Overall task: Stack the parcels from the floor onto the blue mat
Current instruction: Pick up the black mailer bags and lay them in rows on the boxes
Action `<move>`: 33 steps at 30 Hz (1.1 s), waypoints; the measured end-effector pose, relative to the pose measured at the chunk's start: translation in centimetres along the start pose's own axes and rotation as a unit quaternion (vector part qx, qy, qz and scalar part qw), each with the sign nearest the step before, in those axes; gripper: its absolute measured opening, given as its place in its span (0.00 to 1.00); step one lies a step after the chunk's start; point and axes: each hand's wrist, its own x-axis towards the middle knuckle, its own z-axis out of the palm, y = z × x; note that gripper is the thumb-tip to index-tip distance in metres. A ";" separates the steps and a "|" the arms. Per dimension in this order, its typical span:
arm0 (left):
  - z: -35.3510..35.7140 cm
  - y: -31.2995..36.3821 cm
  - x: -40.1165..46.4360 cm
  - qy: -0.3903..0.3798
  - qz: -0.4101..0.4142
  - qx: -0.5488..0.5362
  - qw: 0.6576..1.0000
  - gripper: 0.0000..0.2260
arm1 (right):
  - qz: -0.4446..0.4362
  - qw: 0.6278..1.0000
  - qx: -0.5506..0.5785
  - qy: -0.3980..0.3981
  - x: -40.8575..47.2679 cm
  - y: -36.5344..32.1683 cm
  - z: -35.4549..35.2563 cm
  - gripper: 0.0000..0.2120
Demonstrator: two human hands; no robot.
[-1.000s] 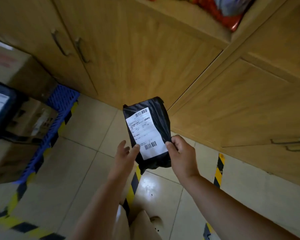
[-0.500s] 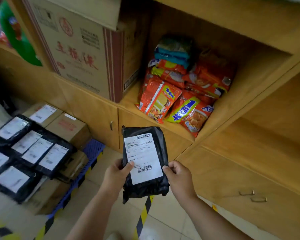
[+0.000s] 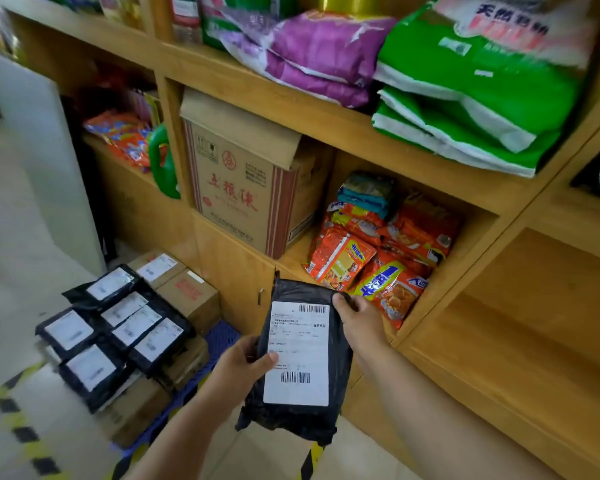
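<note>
— What's sitting on those wooden shelves (image 3: 329, 129)?
— A carton (image 3: 243, 188), orange snack packs (image 3: 378, 261), a green jug (image 3: 163, 164).
— And lying higher up?
— Purple bags (image 3: 319, 57) beside green bags (image 3: 471, 88).

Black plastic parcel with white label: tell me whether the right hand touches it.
Touching. Head view: right hand grips the parcel's top right corner.

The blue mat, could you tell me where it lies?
Lower left in the head view, the blue mat lies under the stacked parcels, against the wooden cabinet.
</note>
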 end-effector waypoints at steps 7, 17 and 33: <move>2.7 -1.1 -7.9 0.084 -0.040 -0.062 0.994 0.10 | -0.032 0.999 -0.015 -0.032 -4.3 1.2 -2.0 0.14; 0.4 -1.9 -16.8 0.160 -0.071 -0.115 0.978 0.11 | -0.028 0.991 -0.021 -0.129 -10.2 0.4 1.9 0.13; -21.9 -8.0 -26.6 0.337 -0.056 -0.236 0.910 0.05 | 0.026 0.894 -0.115 -0.432 -23.5 0.4 25.5 0.25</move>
